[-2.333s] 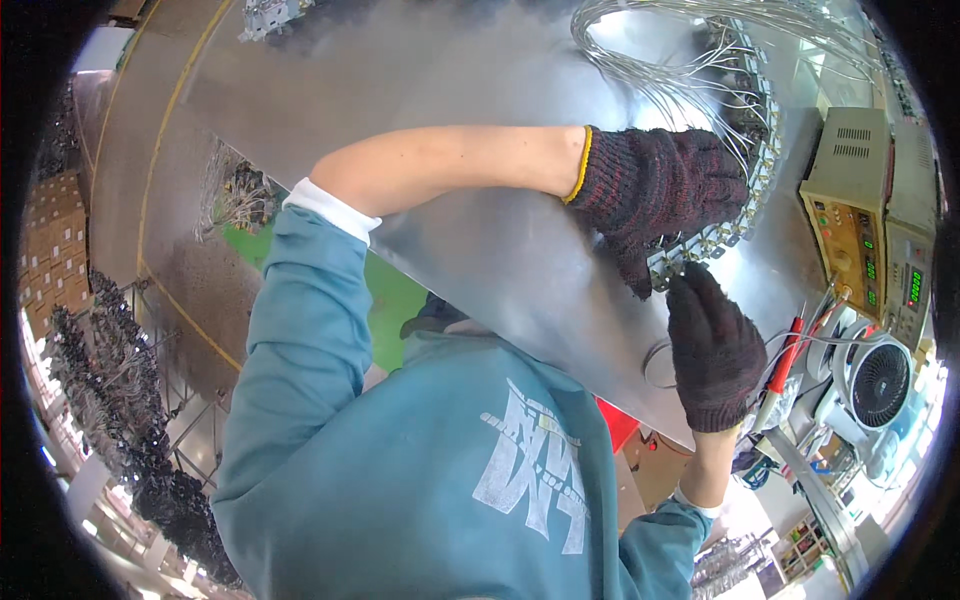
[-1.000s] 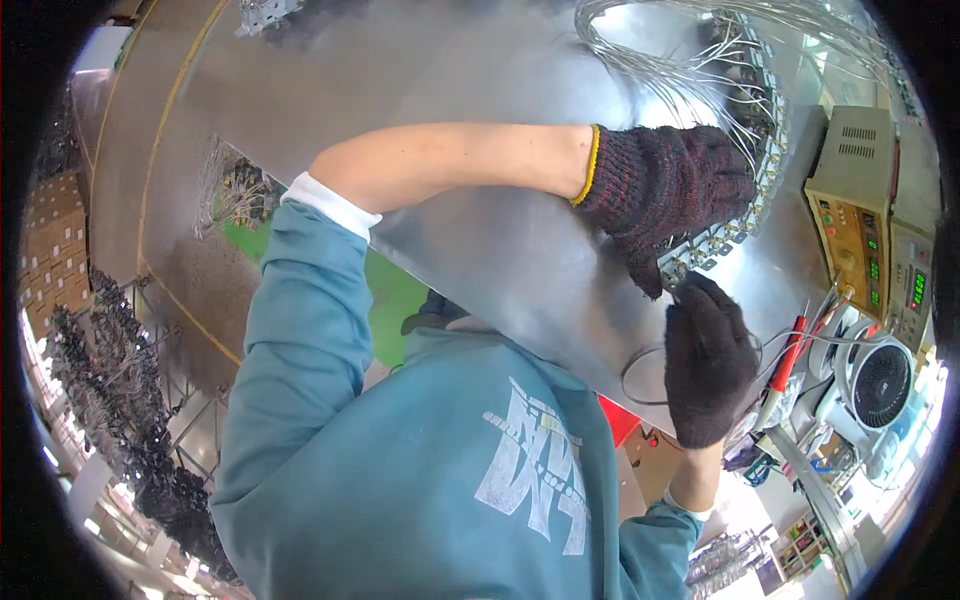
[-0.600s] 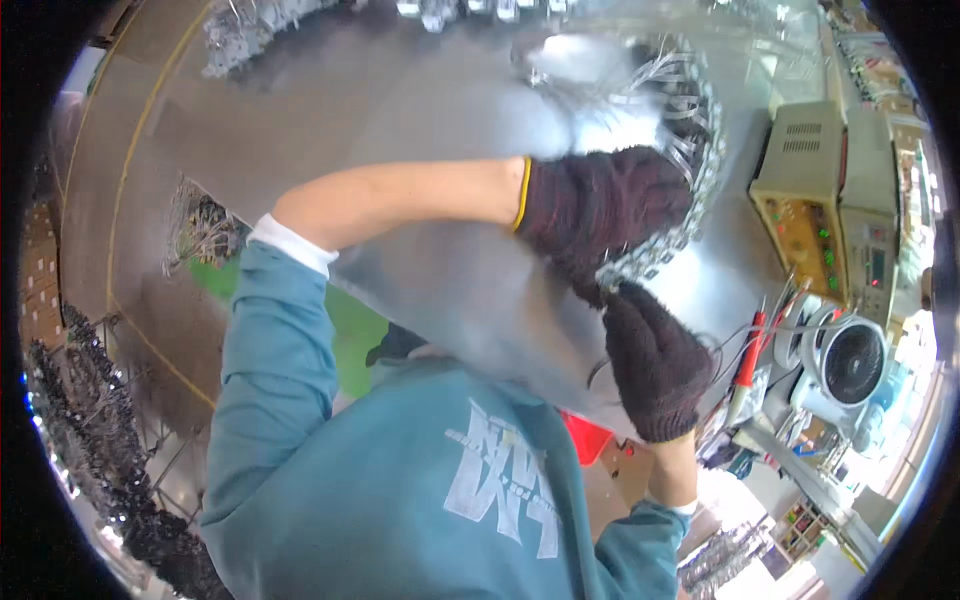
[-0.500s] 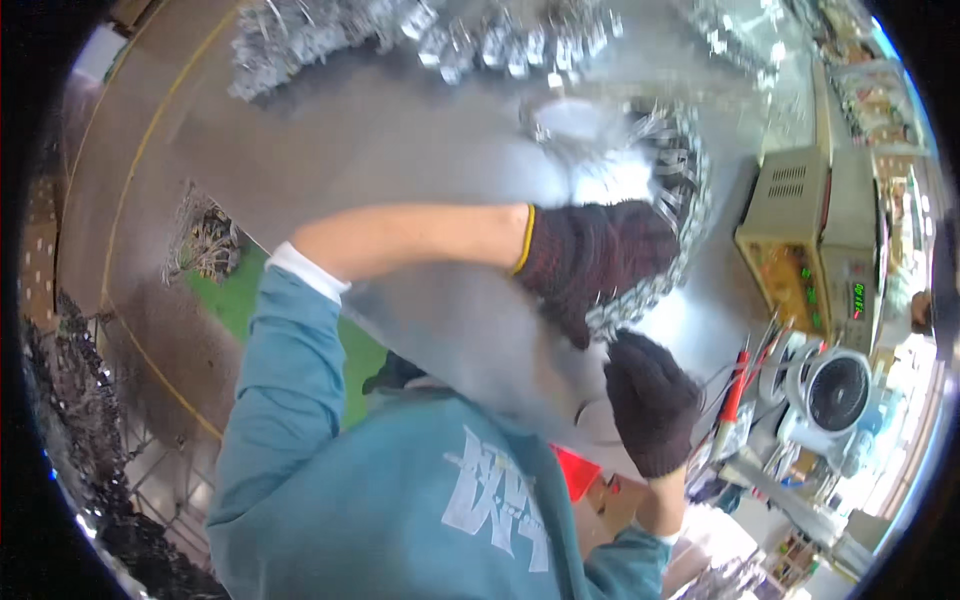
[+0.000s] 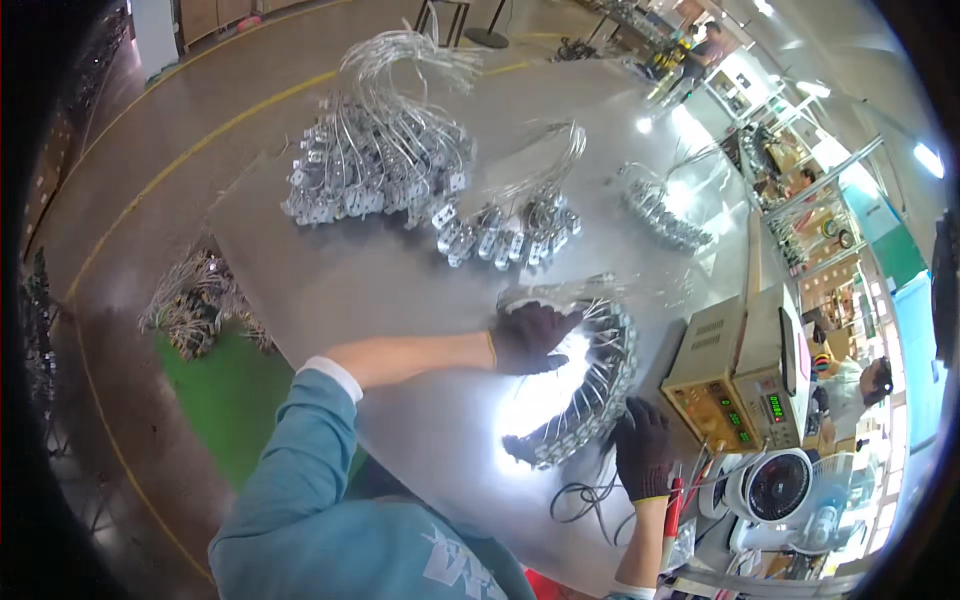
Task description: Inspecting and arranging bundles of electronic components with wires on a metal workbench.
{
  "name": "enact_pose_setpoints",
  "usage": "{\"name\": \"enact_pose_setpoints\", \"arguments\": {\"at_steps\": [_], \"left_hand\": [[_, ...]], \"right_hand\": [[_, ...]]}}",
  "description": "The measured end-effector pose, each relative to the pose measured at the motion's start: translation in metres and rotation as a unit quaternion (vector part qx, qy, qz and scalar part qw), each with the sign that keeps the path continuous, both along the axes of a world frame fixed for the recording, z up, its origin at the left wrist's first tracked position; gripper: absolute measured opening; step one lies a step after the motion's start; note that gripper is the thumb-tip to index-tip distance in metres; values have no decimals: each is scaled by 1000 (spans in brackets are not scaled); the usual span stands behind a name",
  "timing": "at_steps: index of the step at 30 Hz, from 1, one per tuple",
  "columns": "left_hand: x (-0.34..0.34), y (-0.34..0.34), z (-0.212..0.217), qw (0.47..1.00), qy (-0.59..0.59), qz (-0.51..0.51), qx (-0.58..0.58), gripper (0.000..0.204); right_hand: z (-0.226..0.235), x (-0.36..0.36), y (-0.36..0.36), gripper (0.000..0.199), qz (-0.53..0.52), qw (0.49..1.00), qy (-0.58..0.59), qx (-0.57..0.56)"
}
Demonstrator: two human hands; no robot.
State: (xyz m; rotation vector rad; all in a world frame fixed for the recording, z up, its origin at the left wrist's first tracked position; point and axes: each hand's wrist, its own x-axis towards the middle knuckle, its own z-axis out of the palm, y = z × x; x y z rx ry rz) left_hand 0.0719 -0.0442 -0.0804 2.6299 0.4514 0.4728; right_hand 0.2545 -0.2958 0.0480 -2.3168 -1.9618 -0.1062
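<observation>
A curved row of small metal parts with thin wires lies on the grey metal table. The wires run inward from the row and gather in a pale bundle at its far end. My left hand, in a dark knit glove with a yellow cuff, is over the near side of that bundle, thumb and fingers apart. Whether it touches the wires I cannot tell. Along the row's outer right side is my gloved right hand, its fingers stretched out beside the metal parts. Glare washes out the tabletop inside the curve.
Further wired metal parts lie in a large heap, a smaller heap and a pile. Bench instruments with green displays stand at right, near a small fan and red-handled probes. A dark cable loops on the table.
The view has tilted up, showing more of the table and room. My left hand has come off the row toward the wire bundle; my right hand is now along the row's outer right side.
</observation>
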Motion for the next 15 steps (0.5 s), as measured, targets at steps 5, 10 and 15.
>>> {"name": "enact_pose_setpoints", "arguments": {"at_steps": [5,10,15], "left_hand": [[-4,-10,-5,974,-163,-18,159,56],[8,-11,22,856,-272,-126,422,29],[3,-2,3,940,-81,-314,-101,24]], "right_hand": [[11,-15,49,45,68,993,46,82],[28,-57,78,76,130,976,176,6],[1,-80,92,61,150,956,252,23]]}}
